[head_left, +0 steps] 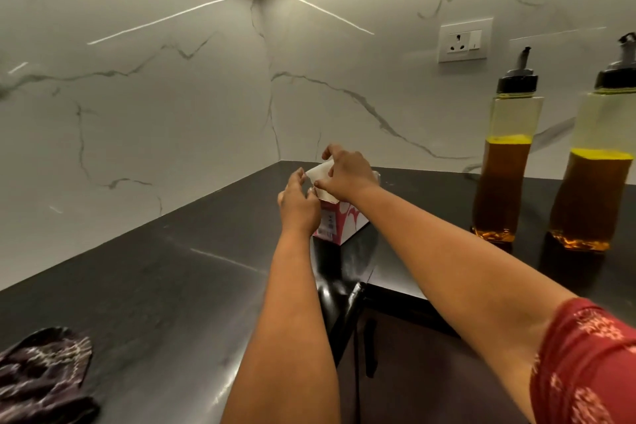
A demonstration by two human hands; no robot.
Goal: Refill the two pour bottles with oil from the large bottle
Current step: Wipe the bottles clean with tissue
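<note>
Both hands are working at a pink-and-white tissue box (339,224) standing on the dark worktop (155,286) near the inner corner. The right hand (347,172) is pinching a white tissue (318,174) between thumb and fingers, drawing it up from the box top; the left hand (297,203) is curling loosely against the box's near side, its fingers (299,177) touching the tissue's lower edge, apparently steadying it.

The two pour bottles are standing upright to the right of the fingers, well apart from them: the nearer-to-hand bottle (506,162) and, further right, a second bottle (592,175) partly cut by the frame edge. Each is carrying a black spouted cap and amber oil filling roughly the lower two thirds. Their long axes are running vertical. The right hand is the nearer one to both. No large bottle is showing in view, so refilling appears not to be in hand here; the tissue is probably being taken for wiping.

The worktop is polished black stone, reflecting the strip lighting. White veined marble-look panels are forming the walls, with a socket plate (464,41) above the bottles. A dark patterned cloth (44,375) is lying at the near left edge, far from the fingers.
</note>
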